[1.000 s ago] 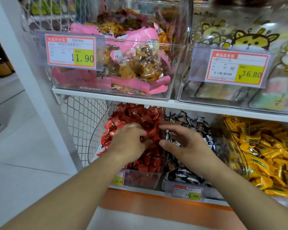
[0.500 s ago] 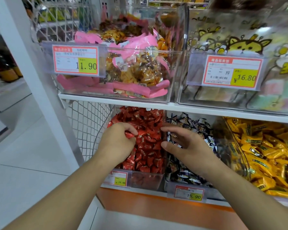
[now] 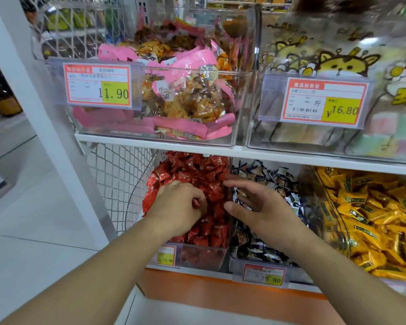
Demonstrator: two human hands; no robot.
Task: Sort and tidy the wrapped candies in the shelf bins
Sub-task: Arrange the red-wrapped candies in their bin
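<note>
Red wrapped candies (image 3: 204, 170) are heaped in a clear bin (image 3: 204, 256) on the lower shelf. My left hand (image 3: 181, 205) lies on the heap with its fingers curled around a red candy. Just right of it, my right hand (image 3: 258, 207) hovers with thumb and fingers spread at the wall between the red bin and the bin of black-and-white wrapped candies (image 3: 272, 177). It holds nothing that I can see. Further right is a bin of yellow wrapped candies (image 3: 370, 212).
The upper shelf (image 3: 220, 152) carries a clear bin of pink snack packs (image 3: 188, 97) and a bin of cartoon-printed bags (image 3: 338, 62), each with a price tag. A white post (image 3: 45, 113) and wire mesh (image 3: 117, 174) stand at the left, with an orange base panel (image 3: 209, 294) below.
My left hand has slid a little left and down on the red heap and its fingers have curled tighter. The right hand stays spread at the divider. The camera moved closer.
</note>
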